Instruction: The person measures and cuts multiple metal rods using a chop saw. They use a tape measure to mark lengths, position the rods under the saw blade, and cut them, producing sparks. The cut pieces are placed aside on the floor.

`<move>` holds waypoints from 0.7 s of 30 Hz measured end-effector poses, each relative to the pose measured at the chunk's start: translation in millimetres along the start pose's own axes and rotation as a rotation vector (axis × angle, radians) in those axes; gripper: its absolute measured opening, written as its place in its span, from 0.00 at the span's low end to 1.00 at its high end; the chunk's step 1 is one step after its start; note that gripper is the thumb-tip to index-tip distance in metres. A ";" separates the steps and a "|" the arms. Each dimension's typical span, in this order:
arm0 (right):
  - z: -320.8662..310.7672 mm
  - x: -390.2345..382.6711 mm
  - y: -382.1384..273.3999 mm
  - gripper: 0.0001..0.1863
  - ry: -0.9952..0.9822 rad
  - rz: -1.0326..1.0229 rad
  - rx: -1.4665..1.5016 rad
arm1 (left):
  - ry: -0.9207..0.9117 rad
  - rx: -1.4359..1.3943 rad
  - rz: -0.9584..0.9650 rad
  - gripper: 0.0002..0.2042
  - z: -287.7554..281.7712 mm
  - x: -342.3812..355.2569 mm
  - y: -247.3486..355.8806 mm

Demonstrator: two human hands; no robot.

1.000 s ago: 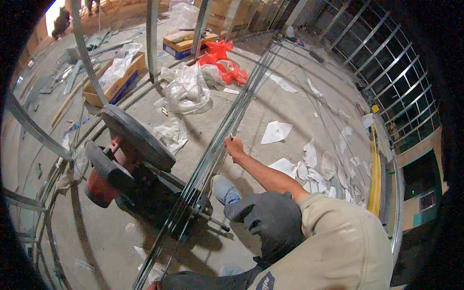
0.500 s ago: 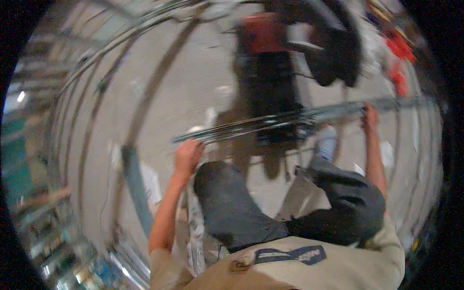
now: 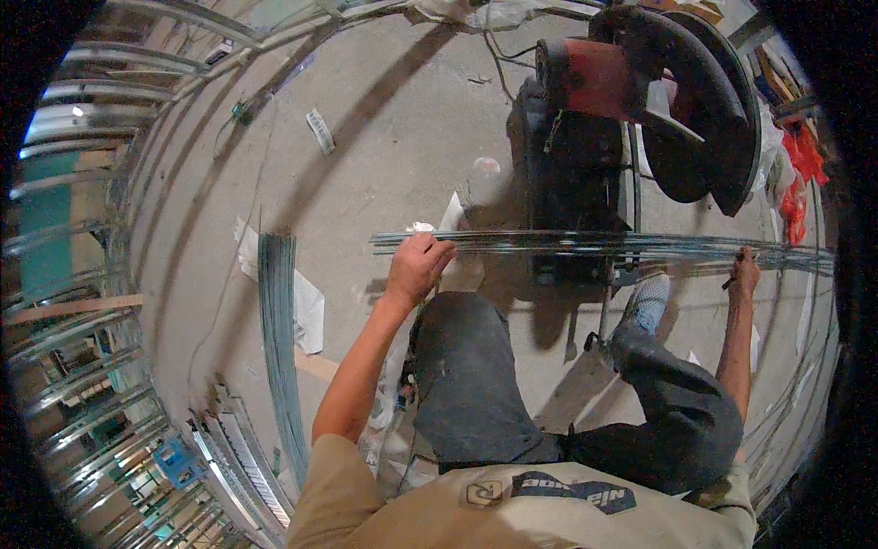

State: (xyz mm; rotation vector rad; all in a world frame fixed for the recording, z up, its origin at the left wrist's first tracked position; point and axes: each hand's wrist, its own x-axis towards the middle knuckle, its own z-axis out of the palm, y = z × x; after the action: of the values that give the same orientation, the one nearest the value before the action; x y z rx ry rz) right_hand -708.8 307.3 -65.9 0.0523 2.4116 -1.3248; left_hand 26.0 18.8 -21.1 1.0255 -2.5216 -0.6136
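Observation:
A long bundle of thin metal rods (image 3: 549,242) lies crosswise before me, passing over the base of a red and black chop saw (image 3: 585,78). Near the bundle's left end my left hand (image 3: 421,265) is closed around the rods. Farther right, my right hand (image 3: 744,273) grips the same bundle, its fingers wrapped about the rods. The bundle's right end runs toward the dark rim of the picture. The saw's round disc guard (image 3: 704,119) stands above and behind the rods.
A second rod bundle (image 3: 277,339) lies on the floor at my left, beside white paper (image 3: 309,316). Metal channels (image 3: 233,457) lie lower left, near a blue box (image 3: 178,462). Metal racking lines the left side. Red plastic (image 3: 803,178) sits at far right.
The rod bundle has turned from a slant to nearly level, its left end shifting right in view. Both hands keep hold of it. The view has swung, and the saw appears farther right.

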 end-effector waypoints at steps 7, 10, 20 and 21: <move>8.2 17.6 64.5 0.21 -0.266 0.183 -0.073 | 0.019 -0.035 -0.042 0.09 8.1 -1.1 -9.5; 14.3 11.0 72.6 0.13 -0.174 0.221 -0.014 | 0.024 -0.077 -0.042 0.09 16.2 -4.7 -14.4; 65.0 -60.1 25.2 0.11 -0.208 0.042 -0.458 | -0.060 0.148 0.075 0.34 14.8 13.6 8.7; 68.6 -66.7 22.4 0.10 -0.222 0.104 -0.433 | -0.141 0.144 0.097 0.45 17.5 21.6 12.9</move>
State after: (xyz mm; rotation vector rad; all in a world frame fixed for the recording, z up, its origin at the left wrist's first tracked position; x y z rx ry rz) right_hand -620.7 273.5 -93.4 -0.0823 2.4090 -0.7011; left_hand -4.1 16.1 -25.9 0.9300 -2.7555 -0.4991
